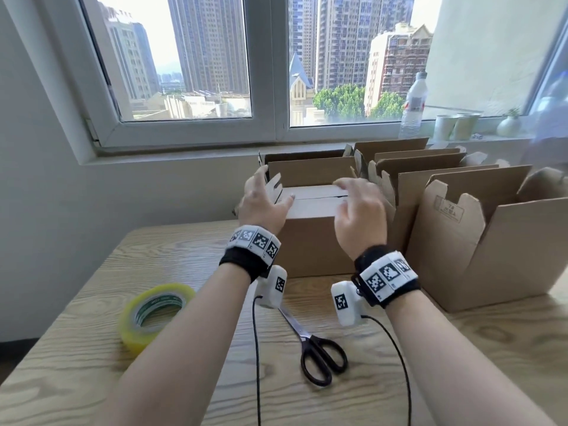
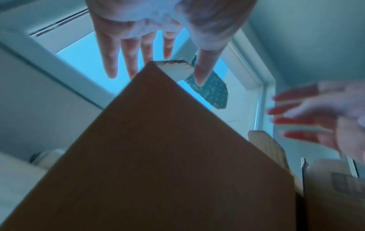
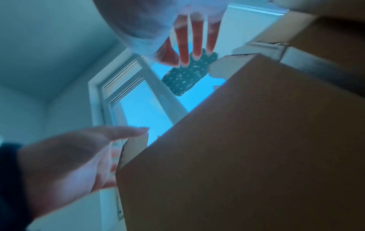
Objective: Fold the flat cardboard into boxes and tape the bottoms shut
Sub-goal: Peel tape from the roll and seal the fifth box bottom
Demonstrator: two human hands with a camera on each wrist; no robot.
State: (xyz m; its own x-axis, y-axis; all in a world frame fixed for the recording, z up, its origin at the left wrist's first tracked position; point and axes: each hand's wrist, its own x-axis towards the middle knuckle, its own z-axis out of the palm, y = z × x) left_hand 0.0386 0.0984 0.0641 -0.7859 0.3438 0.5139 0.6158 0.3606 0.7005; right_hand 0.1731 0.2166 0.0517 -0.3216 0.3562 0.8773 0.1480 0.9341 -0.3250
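Fingers (image 1: 257,182) of both hands lie straight, gripping nothing, over the box (image 1: 310,238) flaps (image 1: 313,199), apparently holding them flat for the tape (image 1: 155,312) left of it.

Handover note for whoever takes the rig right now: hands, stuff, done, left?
Left hand: open, over the left end of the box.
Right hand: open, fingers on the folded flaps at the right end.
Box sits upside down on the table, flaps closed, no tape visible on the seam.
Tape roll front left, scissors in front, both untouched.
Finished open boxes stand right.
Left: tape the seam, cut, flip.
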